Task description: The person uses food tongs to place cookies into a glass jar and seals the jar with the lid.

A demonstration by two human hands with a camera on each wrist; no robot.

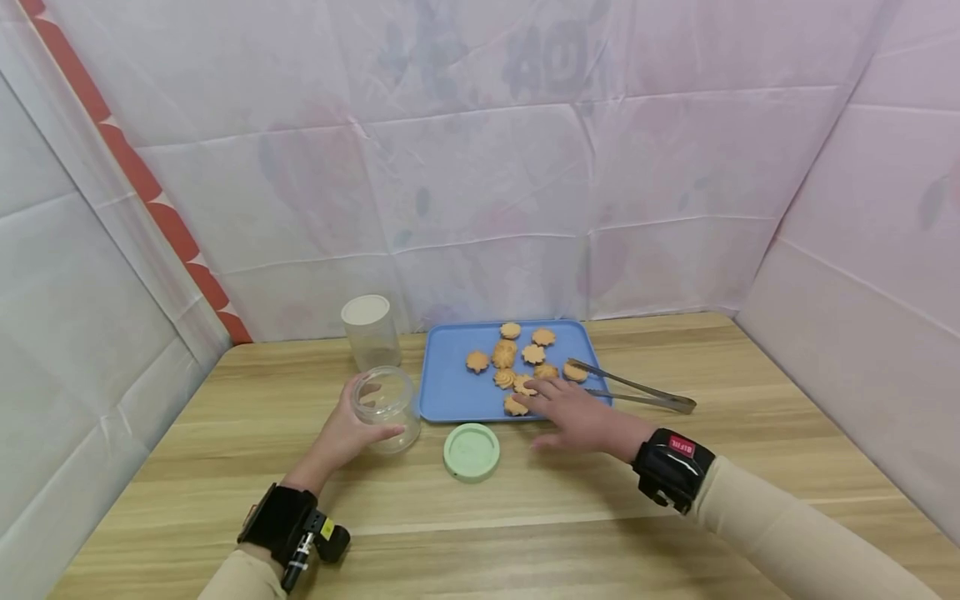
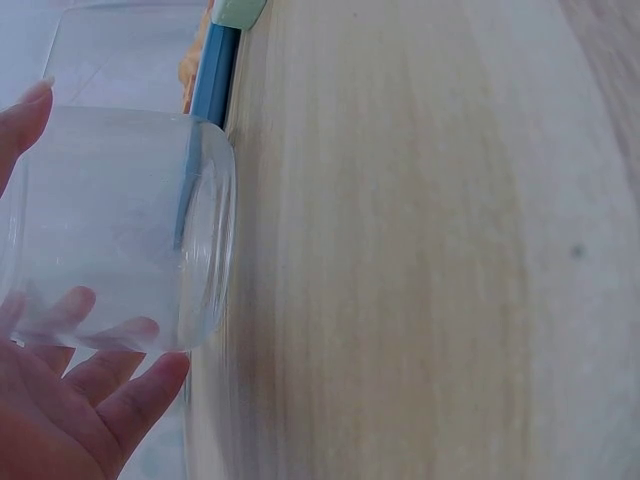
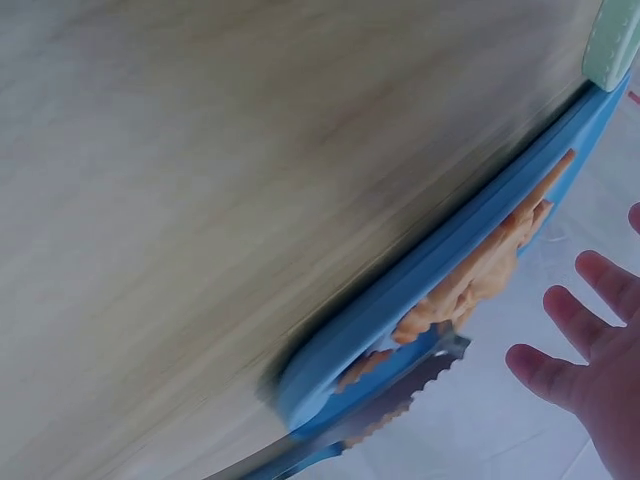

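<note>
My left hand (image 1: 347, 433) grips an open clear jar (image 1: 386, 407) on the wooden table, just left of a blue tray (image 1: 450, 392); in the left wrist view the fingers (image 2: 95, 385) curl round the clear jar (image 2: 130, 230). Several orange cookies (image 1: 517, 358) lie on the tray. My right hand (image 1: 573, 414) reaches flat over the tray's front edge, fingers straight, tips by the nearest cookie (image 1: 516, 406). Metal tongs (image 1: 633, 392) rest on the tray's right edge, also visible as tongs (image 3: 400, 405) in the right wrist view. A pale green lid (image 1: 471, 452) lies between my hands.
A second clear jar (image 1: 371, 332) with a white lid stands behind the held one. Cloth-covered walls close in the table at the back and both sides. Bare wood table (image 1: 750, 433) extends to the right of the tongs and toward me.
</note>
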